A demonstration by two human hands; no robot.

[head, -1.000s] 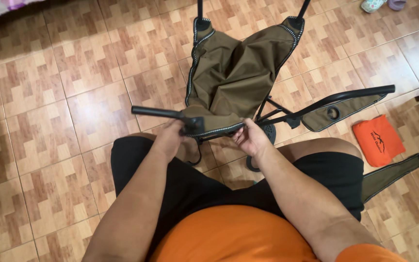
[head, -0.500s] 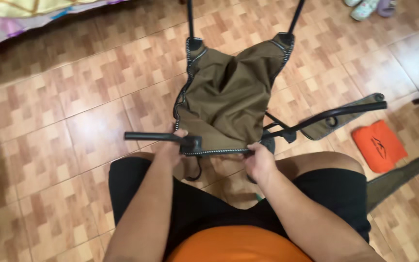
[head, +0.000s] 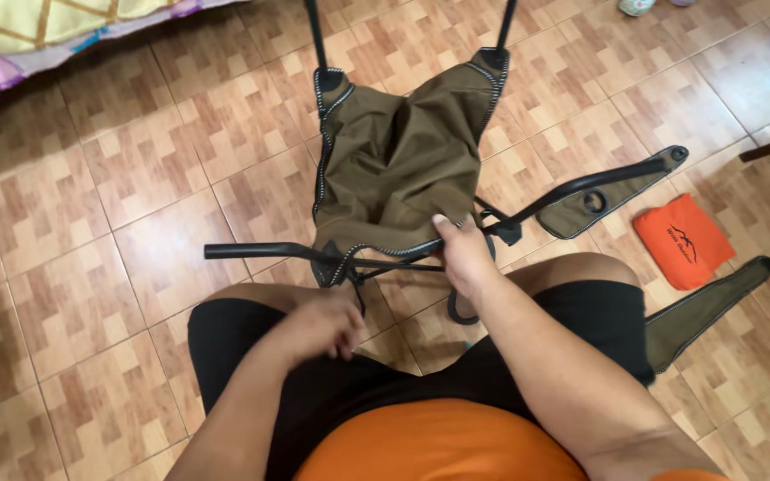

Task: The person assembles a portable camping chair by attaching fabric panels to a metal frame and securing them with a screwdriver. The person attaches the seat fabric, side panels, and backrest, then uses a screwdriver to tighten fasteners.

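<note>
Tiled floor [head: 109, 240]: brown and tan squares, carrying everything in view. Folding camp chair [head: 403, 151]: olive-green fabric seat with pale piped edging, slung on thin black metal tubes, standing partly collapsed on the floor directly in front of the seated person's knees; the cloth sags in deep folds between the two rear uprights. Judged light for its bulk, the fabric soft and yielding, so it gives no firm purchase; the tubes look stiff and smooth and are the better place to take hold, especially along the front seat rail and the armrest bars. Hinged joints may pinch where the tubes cross. Right armrest [head: 612, 187]: black bar with an olive panel and a ring-shaped cup hole, swung out to the side. Left armrest bar [head: 260, 251]: black tube lying roughly level, jutting out left of the seat. Loose olive strap or panel [head: 710, 307]: trailing by the person's right thigh. Orange pouch [head: 681, 240]: flat, on the floor just beyond the right armrest. Patterned bedding [head: 55, 36]: top left corner. Right hand [head: 463, 254]: fingers closed over the front seat edge, thumb on the fabric. Left hand [head: 318, 325]: loosely curled above the thigh, apart from the chair, holding nothing visible.
</note>
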